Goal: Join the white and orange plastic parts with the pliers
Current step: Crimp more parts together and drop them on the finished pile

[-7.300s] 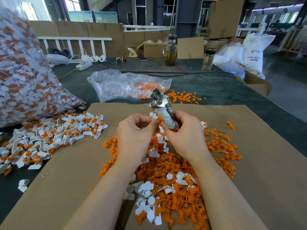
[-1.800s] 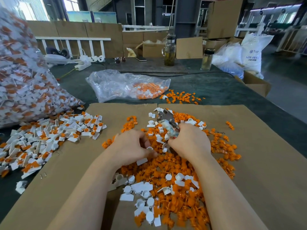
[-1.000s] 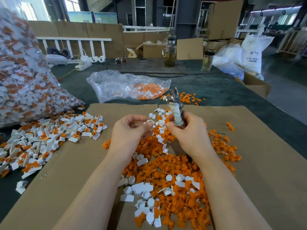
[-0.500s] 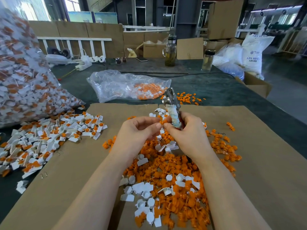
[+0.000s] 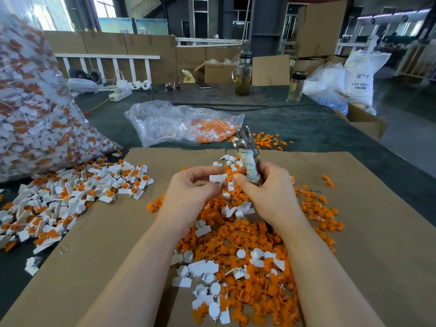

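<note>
My left hand pinches a small white plastic part between thumb and fingers, raised above the pile. My right hand grips the taped handles of the pliers, whose metal jaws point up and away; its thumb and forefinger also pinch a small orange part against the white one. Below both hands lies a heap of loose orange and white parts on a cardboard sheet.
Joined white-and-orange pieces are spread at the left, beside a big clear bag full of them. A flatter plastic bag with orange parts lies behind the cardboard. Two glass bottles and boxes stand at the table's far side.
The hands rose from the pile holding parts and the pliers. Over the last half second they barely moved; the white part now sits closer to my right thumb.
</note>
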`<action>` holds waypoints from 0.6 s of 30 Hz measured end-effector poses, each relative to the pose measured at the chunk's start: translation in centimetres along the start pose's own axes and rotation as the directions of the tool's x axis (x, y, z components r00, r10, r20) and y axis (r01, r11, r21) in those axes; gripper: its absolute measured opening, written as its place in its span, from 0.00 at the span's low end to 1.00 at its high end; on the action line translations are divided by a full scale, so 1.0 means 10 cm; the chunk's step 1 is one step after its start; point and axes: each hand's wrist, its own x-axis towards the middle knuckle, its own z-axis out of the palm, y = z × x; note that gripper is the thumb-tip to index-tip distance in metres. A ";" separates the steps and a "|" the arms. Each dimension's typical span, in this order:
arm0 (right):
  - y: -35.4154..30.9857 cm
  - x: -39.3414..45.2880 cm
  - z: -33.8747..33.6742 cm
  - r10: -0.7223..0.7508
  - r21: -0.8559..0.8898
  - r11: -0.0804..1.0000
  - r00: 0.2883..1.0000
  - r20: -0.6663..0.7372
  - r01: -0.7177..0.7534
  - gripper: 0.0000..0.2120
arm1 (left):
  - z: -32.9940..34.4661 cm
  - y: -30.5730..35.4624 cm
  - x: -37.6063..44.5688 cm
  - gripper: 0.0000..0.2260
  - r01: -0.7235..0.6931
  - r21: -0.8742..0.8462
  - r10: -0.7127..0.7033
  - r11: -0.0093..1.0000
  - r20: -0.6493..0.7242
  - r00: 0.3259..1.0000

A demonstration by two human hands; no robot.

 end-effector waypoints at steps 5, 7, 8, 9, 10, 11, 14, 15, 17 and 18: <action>-0.01 0.00 0.02 -0.015 -0.037 0.999 1.000 -0.003 0.015 0.08 | 0.02 -0.01 -0.01 0.05 -0.018 0.068 0.026 0.998 -0.115 0.993; -0.01 -0.01 0.02 -0.014 -0.051 0.999 1.000 -0.007 0.014 0.08 | 0.03 -0.01 -0.01 0.04 -0.029 0.084 0.042 0.996 -0.162 0.986; -0.01 -0.01 0.02 -0.014 -0.057 0.998 1.000 -0.009 0.014 0.08 | 0.04 -0.01 0.00 0.04 -0.033 0.092 0.049 0.995 -0.181 0.982; -0.01 -0.01 0.02 -0.015 -0.063 0.998 1.000 -0.010 0.014 0.08 | 0.04 -0.01 0.00 0.04 -0.038 0.097 0.056 0.995 -0.197 0.979; 0.00 -0.01 0.02 -0.016 -0.069 0.998 1.000 -0.012 0.015 0.08 | 0.05 -0.02 0.00 0.04 -0.044 0.100 0.065 0.994 -0.210 0.975; 0.00 -0.01 0.02 -0.016 -0.071 0.997 1.000 -0.012 0.015 0.09 | 0.05 -0.02 0.00 0.04 -0.050 0.100 0.071 0.994 -0.223 0.972; 0.00 -0.01 0.03 -0.020 -0.065 0.998 1.000 -0.016 0.019 0.09 | 0.07 -0.01 0.00 0.04 -0.041 0.070 0.056 0.997 -0.233 0.971; 0.00 -0.01 0.04 -0.020 -0.061 0.998 1.000 -0.017 0.019 0.09 | 0.08 -0.01 -0.01 0.04 -0.031 0.043 0.040 0.999 -0.226 0.973; 0.00 0.00 0.03 -0.010 -0.051 0.999 1.000 -0.012 0.010 0.07 | 0.10 0.00 -0.01 0.04 -0.009 -0.010 0.007 1.000 -0.215 0.977; 0.00 -0.01 0.03 -0.005 -0.043 0.999 1.000 -0.008 0.004 0.07 | 0.11 0.00 -0.01 0.03 -0.002 -0.031 -0.005 1.000 -0.213 0.977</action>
